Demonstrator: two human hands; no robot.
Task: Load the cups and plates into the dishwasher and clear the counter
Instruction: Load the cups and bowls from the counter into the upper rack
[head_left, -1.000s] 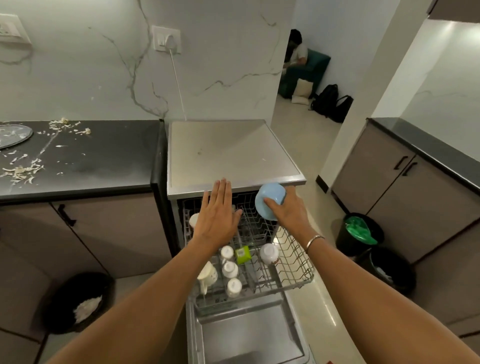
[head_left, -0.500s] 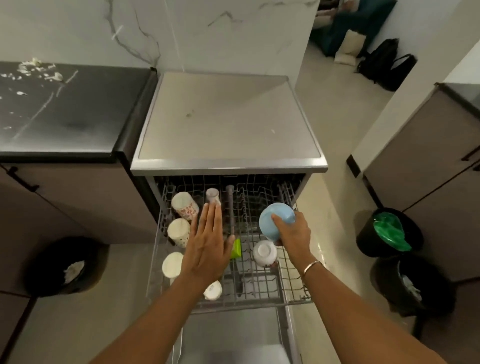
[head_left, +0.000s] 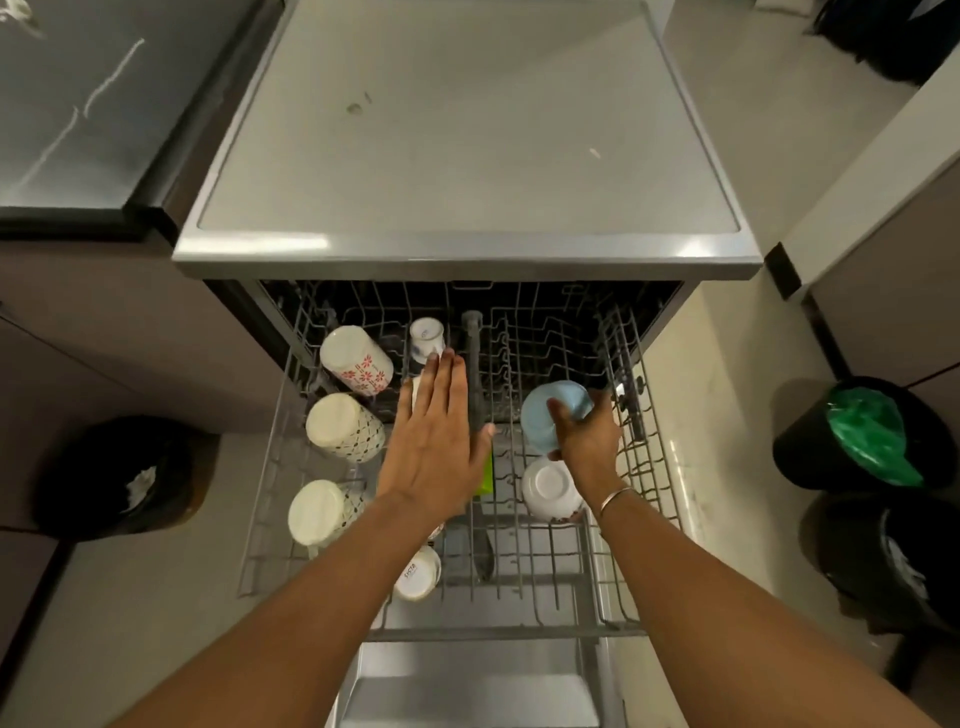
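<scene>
Both bare forearms ran up from the bottom edge and drew closer toward the hands. The left hand (head_left: 436, 441) was flat, palm down, its fingers (head_left: 441, 384) straight and pressed together and pointing forward, the thumb spread out to the right. The right hand (head_left: 587, 441) was curled round a blue cup (head_left: 545, 423), thumb across its near face. The other fingers were mostly hidden behind it, so their grip seemed firm but could not be judged. A thin bangle (head_left: 615, 498) circled the right wrist.

Our pulled-out grey wire dishwasher rack (head_left: 519, 632) has a red-flowered white cup (head_left: 356, 358) bottom-up on the left. A white ceramic bowl (head_left: 548, 488) sits upturned on the right.
</scene>
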